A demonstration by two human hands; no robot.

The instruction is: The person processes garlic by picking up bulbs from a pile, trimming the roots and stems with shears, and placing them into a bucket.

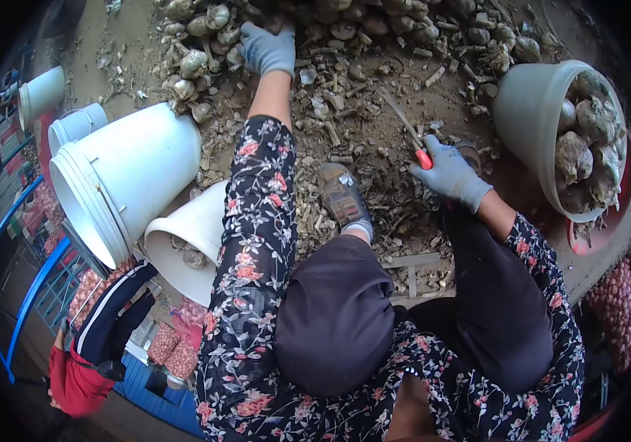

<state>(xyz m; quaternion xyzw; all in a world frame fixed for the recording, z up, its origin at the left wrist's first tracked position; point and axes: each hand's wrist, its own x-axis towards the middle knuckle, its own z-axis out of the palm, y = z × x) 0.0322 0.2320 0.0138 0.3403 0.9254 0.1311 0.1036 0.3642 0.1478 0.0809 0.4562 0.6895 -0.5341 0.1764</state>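
My left hand (pixel 267 50), in a grey-blue glove, reaches forward to the pile of garlic bulbs (pixel 196 65). Its visible fingers are apart at the edge of the heap, and the fingertips are partly hidden among the bulbs. In my gloved right hand (pixel 451 174), closed near my right knee, is a knife (pixel 406 127) gripped by its red handle, the thin blade pointing forward and left. Cut stems and dry skins (pixel 374 177) cover the ground between my hands, around my shoe (pixel 343 193).
On the right, a tilted bucket (pixel 533 110) holds garlic bulbs (pixel 584 158). To the left lie a large white bucket (pixel 135 162) and a smaller one (pixel 201 221) with bulbs inside. A person in red (pixel 83 379) stands farther left, near filled net sacks (pixel 172 346). Another sack (pixel 617 317) sits at right.
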